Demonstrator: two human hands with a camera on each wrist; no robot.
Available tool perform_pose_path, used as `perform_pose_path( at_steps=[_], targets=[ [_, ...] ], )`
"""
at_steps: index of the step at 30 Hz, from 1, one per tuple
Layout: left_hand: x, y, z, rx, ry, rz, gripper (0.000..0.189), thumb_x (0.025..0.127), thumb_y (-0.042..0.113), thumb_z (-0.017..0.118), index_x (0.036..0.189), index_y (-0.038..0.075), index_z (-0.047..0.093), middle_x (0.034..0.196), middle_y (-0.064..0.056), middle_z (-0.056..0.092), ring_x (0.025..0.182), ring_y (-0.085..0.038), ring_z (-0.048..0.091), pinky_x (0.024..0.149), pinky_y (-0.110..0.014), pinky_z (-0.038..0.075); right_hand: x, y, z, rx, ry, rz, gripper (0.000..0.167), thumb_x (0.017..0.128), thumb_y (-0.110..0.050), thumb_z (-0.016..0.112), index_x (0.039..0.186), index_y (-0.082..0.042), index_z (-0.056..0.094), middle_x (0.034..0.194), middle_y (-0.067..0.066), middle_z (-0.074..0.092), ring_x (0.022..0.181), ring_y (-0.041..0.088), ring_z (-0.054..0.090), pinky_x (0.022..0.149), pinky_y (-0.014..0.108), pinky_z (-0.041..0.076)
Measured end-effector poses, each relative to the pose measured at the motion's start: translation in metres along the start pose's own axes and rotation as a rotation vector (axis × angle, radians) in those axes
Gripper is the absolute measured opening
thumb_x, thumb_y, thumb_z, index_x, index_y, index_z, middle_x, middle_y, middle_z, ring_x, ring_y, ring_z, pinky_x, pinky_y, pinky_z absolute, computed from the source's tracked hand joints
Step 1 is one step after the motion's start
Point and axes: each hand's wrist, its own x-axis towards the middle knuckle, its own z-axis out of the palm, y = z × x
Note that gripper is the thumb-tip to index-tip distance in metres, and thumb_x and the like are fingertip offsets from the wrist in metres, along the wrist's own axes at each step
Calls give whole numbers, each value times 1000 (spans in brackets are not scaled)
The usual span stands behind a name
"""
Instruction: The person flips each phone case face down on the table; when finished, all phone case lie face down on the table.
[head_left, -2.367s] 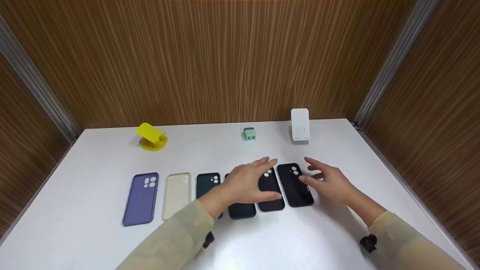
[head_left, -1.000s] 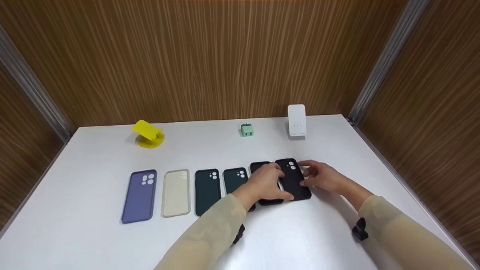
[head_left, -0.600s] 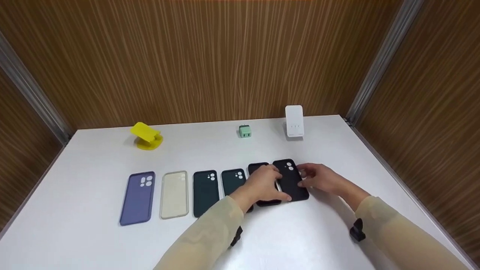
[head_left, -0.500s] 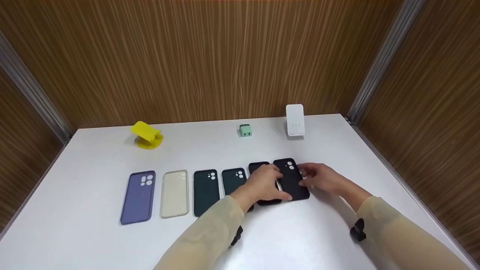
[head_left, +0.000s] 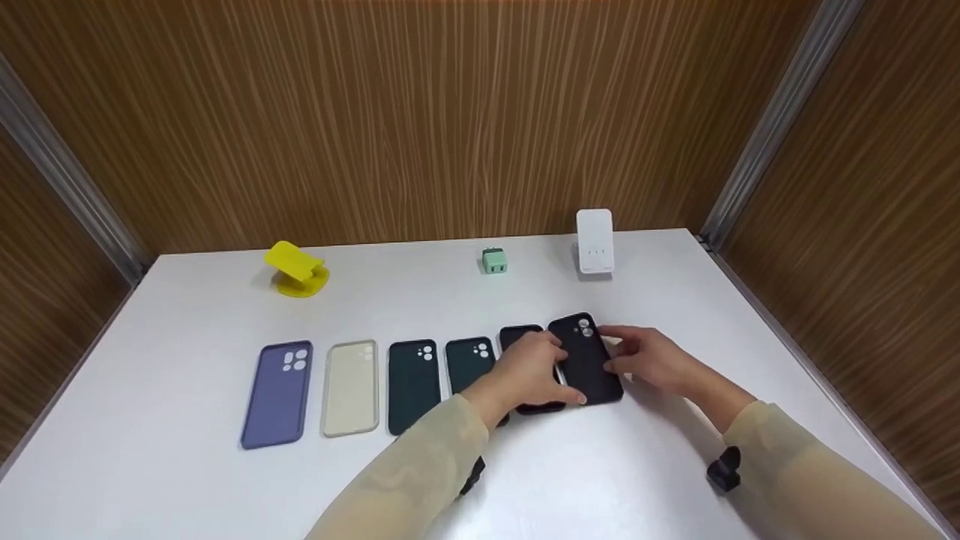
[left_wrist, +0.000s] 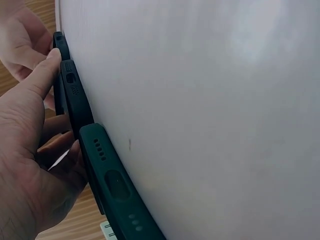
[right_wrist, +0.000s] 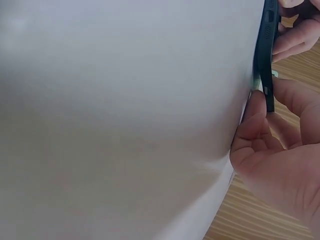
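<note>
In the head view, my right hand (head_left: 652, 360) pinches the right edge of the rightmost black phone case (head_left: 589, 367). That edge is raised, with thumb above and fingers beneath in the right wrist view, so the case (right_wrist: 268, 95) tilts. My left hand (head_left: 525, 367) reaches over the neighbouring black phone case (head_left: 517, 337) and covers much of it. Its thumb tip lies at the rightmost case's lower left corner, its fingertips along the left edge. The left wrist view shows that thumb (left_wrist: 42, 75) stretched out and the fingers bent beside the case ends.
Leftward lie two dark green phone cases (head_left: 412, 386) (head_left: 469, 360), a cream one (head_left: 351, 390) and a purple one (head_left: 276, 394). Behind stand a yellow phone stand (head_left: 296, 270), a green charger plug (head_left: 494, 260) and a white stand-like device (head_left: 595, 240). Wood-grain panels enclose the white table (head_left: 600, 480).
Both hands have come to the rightmost black case from above and beside it. Over the last half second its right edge has risen with the right hand; the left hand has stayed nearly still.
</note>
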Motion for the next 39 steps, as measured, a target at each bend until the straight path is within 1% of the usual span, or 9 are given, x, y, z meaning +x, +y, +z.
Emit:
perform_pose_path(
  at_steps=[5,9,13,18,22,25,28,35,39],
  targets=[
    [0,2,-1,11,2,14,75,84,57,87,136,5,73,146,-7,62,138,-22,54,117,-27,39,-3,-2,-2,56,2,-9,65,98,-11,73,157,-2,49,105,13,69,89,22,62,78,33,54],
    [0,4,-2,1,-9,19,75,83,57,87,135,4,73,146,-8,62,137,-22,54,117,-27,39,-5,-2,-3,161,-3,17,63,102,-15,71,159,-2,46,116,18,70,91,22,67,79,32,58],
    [0,5,-3,14,-15,24,74,83,56,88,134,4,73,144,-8,63,135,-23,56,116,-27,40,-5,0,-3,251,-2,47,62,104,-16,69,159,-2,46,118,19,69,90,22,67,79,31,58],
    [1,6,-5,86,-20,30,74,83,59,86,134,6,74,141,-7,66,131,-22,59,113,-29,44,-4,-1,0,291,15,56,63,103,-16,69,159,0,45,113,16,71,90,21,67,78,30,57],
    [0,9,-9,106,25,43,72,83,59,86,133,9,75,136,-5,68,126,-21,61,110,-30,46,-4,-2,1,294,19,49,64,103,-17,70,158,2,44,119,20,71,93,21,69,80,31,58],
    [-3,14,-9,26,91,70,71,84,55,87,138,11,72,137,-4,67,126,-19,61,111,-31,46,-5,-2,1,288,22,56,64,104,-19,69,158,1,44,124,21,69,96,21,70,83,31,58],
    [-6,20,-5,-127,136,92,76,84,48,90,146,12,65,140,-5,64,126,-17,60,111,-31,46,-5,-3,0,295,19,61,65,104,-19,69,159,2,43,125,22,69,97,22,71,84,31,59],
    [-8,28,9,-490,134,46,92,80,34,96,157,11,51,142,-9,62,122,-18,64,104,-25,48,-7,-4,-1,380,-9,56,69,102,-14,70,160,5,38,124,19,71,98,19,70,85,30,60],
    [-7,30,13,-604,124,7,94,79,30,97,158,10,49,147,-9,60,125,-20,64,104,-25,50,-11,-2,-2,449,-17,46,69,103,-12,70,160,7,36,118,15,73,97,18,70,85,29,59]
  ],
)
